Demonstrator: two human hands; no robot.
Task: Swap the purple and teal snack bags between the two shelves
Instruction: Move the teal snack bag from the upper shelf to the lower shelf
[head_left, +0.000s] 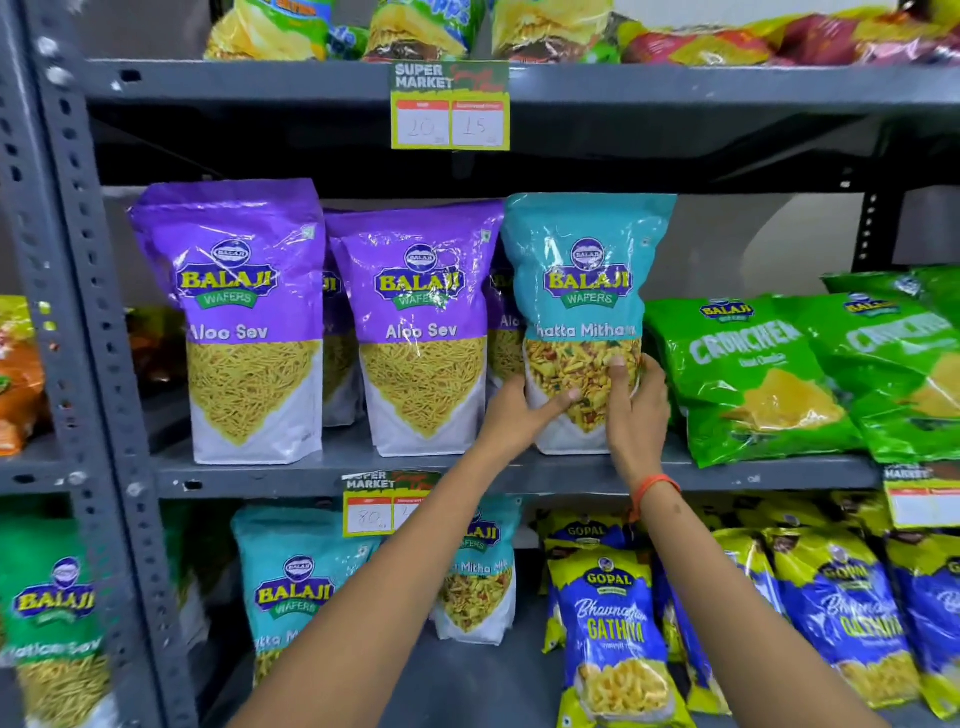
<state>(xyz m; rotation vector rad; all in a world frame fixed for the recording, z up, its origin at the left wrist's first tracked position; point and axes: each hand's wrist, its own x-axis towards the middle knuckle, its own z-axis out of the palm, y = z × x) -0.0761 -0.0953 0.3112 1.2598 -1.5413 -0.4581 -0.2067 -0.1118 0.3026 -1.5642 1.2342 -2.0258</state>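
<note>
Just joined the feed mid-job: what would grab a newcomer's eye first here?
Both hands, left hand and right hand, clasp a teal snack bag standing upright on the middle shelf. Left of it stand purple Aloo Sev bags; more teal bags sit on the shelf below.

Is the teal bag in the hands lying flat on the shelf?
No, the teal bag stands upright on the middle shelf, with the left hand and right hand gripping its lower part.
</note>
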